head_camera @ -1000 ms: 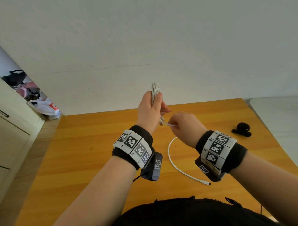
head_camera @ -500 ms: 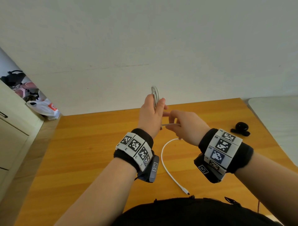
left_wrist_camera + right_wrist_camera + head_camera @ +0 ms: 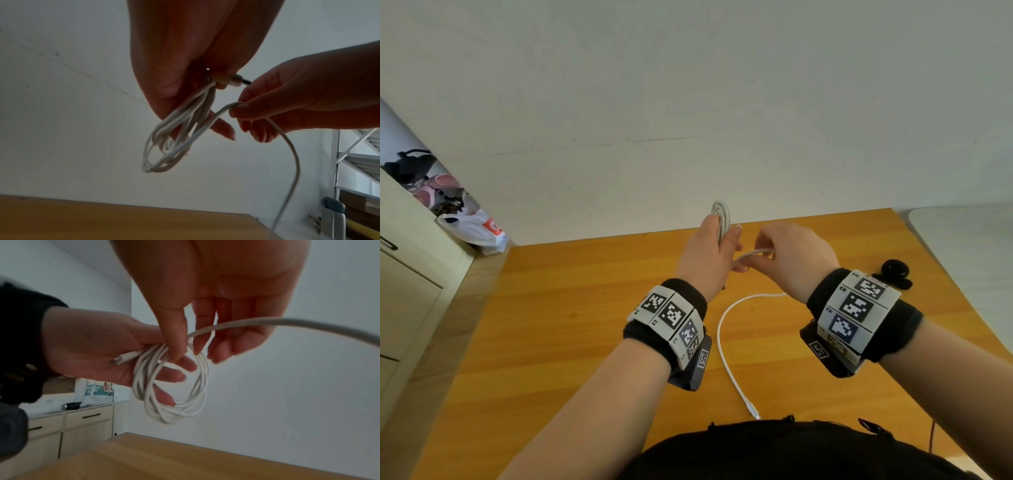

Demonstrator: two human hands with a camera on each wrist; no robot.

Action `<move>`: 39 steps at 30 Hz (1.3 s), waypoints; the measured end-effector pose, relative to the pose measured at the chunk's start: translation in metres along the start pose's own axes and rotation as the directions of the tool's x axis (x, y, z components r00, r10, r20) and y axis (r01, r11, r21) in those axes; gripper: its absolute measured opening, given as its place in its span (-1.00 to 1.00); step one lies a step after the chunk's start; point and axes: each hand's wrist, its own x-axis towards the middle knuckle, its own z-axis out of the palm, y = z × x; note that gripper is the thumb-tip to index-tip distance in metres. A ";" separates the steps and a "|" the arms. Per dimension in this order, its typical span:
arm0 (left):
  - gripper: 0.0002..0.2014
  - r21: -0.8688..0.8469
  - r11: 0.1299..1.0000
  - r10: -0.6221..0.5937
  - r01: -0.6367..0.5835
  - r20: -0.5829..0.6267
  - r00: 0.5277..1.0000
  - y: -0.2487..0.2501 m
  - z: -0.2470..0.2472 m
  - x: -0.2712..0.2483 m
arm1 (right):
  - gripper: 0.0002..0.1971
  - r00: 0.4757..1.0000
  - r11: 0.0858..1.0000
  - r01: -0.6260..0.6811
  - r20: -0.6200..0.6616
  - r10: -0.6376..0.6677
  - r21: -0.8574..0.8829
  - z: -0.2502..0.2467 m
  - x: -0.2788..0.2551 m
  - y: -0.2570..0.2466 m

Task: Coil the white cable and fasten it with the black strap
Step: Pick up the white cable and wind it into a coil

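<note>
My left hand (image 3: 710,253) is raised above the wooden table (image 3: 571,308) and grips a coil of white cable (image 3: 170,386) of several loops, one plug (image 3: 123,359) sticking out by the palm. The coil's top (image 3: 722,214) pokes above the fingers. My right hand (image 3: 787,260) pinches the loose strand (image 3: 755,254) between thumb and forefinger just right of the coil. The free tail (image 3: 726,342) hangs down to the table and ends in a plug (image 3: 753,411) near my body. The black strap (image 3: 895,272) lies on the table at the right.
A white wall stands behind the table. A cream cabinet (image 3: 407,274) with drawers lies left, with a white plastic bag (image 3: 479,229) on the floor beside it. A pale surface (image 3: 969,246) adjoins the table at the right.
Both hands have lowered a little and the right hand has swung the strand up towards the coil. The free tail on the table has grown shorter and its plug has slid left, towards my body.
</note>
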 end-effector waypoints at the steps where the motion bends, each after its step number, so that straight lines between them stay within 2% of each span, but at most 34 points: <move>1: -0.78 -0.001 1.000 -0.017 0.017 0.018 1.000 0.000 0.000 -0.001 | -0.64 1.000 0.999 -0.029 0.010 0.030 -0.014 -0.001 0.001 0.002; 5: -0.70 0.075 0.997 -0.019 0.014 0.055 0.998 -0.002 0.001 -0.004 | -0.51 0.996 0.996 -0.081 0.045 0.082 -0.027 -0.004 0.005 0.008; 9: -0.69 0.106 0.994 -0.019 0.012 0.063 0.998 -0.005 0.003 -0.002 | -0.59 0.998 0.985 -0.062 0.036 0.057 0.163 -0.010 0.008 0.014; 13: -0.69 0.054 0.997 -0.057 0.054 0.056 0.997 -0.006 0.000 -0.001 | -0.75 0.997 0.891 -0.076 0.024 0.073 0.447 -0.015 0.014 0.023; 19: -0.70 -0.024 0.996 -0.081 0.082 0.058 0.995 -0.004 -0.004 -0.003 | -0.86 0.987 0.750 -0.084 -0.049 0.154 0.656 -0.012 0.023 0.032; 22: -0.70 -0.041 0.995 -0.083 0.087 0.098 0.992 0.000 -0.006 -0.004 | -0.84 0.982 0.736 -0.098 -0.057 0.183 0.670 -0.010 0.029 0.031; 26: -0.77 -0.022 0.999 -0.031 0.035 0.168 0.985 0.002 -0.007 -0.005 | -0.82 0.980 0.742 -0.120 -0.039 0.193 0.660 -0.011 0.037 0.030; 29: -0.72 -0.005 0.999 -0.031 0.032 0.178 0.984 0.005 -0.007 -0.006 | -0.83 0.982 0.769 -0.113 -0.049 0.184 0.630 -0.013 0.040 0.030; 32: -0.86 -0.011 1.000 -0.020 0.023 0.177 0.984 0.006 -0.008 -0.006 | -0.84 0.983 0.767 -0.096 -0.060 0.173 0.635 -0.016 0.040 0.030; 34: -0.89 -0.011 1.000 -0.018 0.020 0.174 0.985 0.007 -0.008 -0.006 | -0.74 0.981 0.757 -0.102 -0.060 0.183 0.646 -0.016 0.040 0.033; 36: -0.89 -0.009 1.000 -0.014 0.016 0.170 0.985 0.007 -0.009 -0.005 | -0.66 0.986 0.751 -0.095 -0.040 0.160 0.654 -0.015 0.039 0.035; 39: -0.86 -0.033 0.999 -0.019 0.025 0.175 0.984 0.008 -0.010 -0.004 | -0.61 0.998 0.796 -0.047 0.001 0.059 0.604 -0.012 0.037 0.034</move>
